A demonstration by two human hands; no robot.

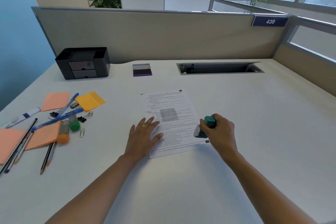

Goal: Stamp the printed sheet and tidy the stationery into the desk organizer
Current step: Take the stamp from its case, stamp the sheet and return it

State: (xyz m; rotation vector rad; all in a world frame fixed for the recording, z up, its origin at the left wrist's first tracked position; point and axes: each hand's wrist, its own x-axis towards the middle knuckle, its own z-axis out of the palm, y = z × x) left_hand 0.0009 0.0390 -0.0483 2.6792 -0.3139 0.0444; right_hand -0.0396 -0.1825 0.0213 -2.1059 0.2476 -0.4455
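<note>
Where a white cubicle tabletop (258, 129) bears one printed sheet (170, 102), left hand (143, 137) presses it flat-fingered; right hand (222, 132) grips one stamp (209, 121).

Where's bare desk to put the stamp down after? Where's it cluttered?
Free: desk right of the printed sheet, from the right hand holding the stamp out to the side partition; also the band between sheet and cable slot, and the near edge below the sheet. Crowded: left side, pens, sticky notes and clips spread in front of the organizer.
</note>
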